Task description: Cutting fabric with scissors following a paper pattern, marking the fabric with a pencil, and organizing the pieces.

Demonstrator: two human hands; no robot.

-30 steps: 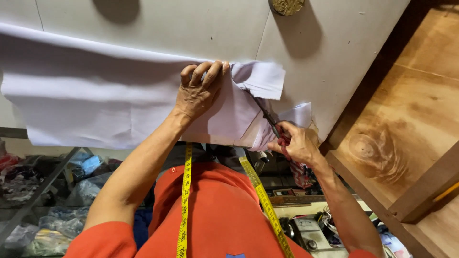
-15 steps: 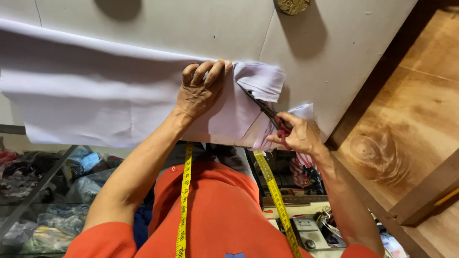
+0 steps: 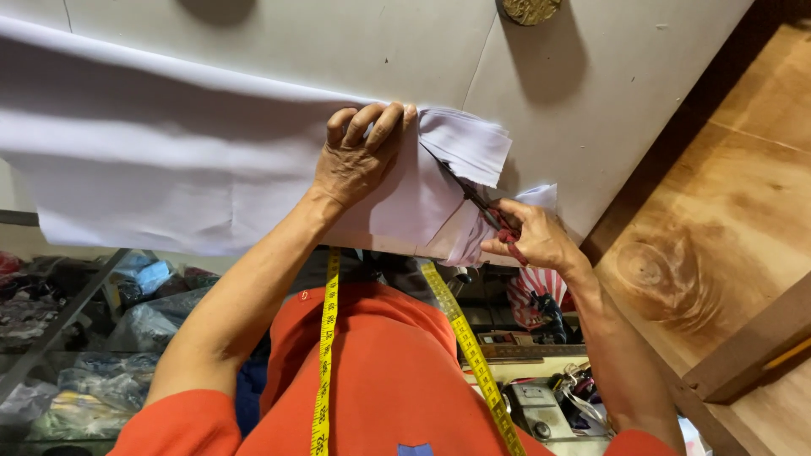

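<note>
Cloth (image 3: 169,169): pale lilac-white, spread on the white tabletop (image 3: 591,101), reaching its near edge and running off to the left.

Left hand (image 3: 359,160): palm down, fingers pressed flat on the cloth, curled over a fold line.

Right hand (image 3: 532,232): closed around the red handles of the scissors (image 3: 477,203), near the tabletop's near edge. The blades lie partly open in the cloth, pointing toward the left hand, with a cut flap to their right.

Yellow tape measure (image 3: 325,355): hangs over the orange shirt.
</note>
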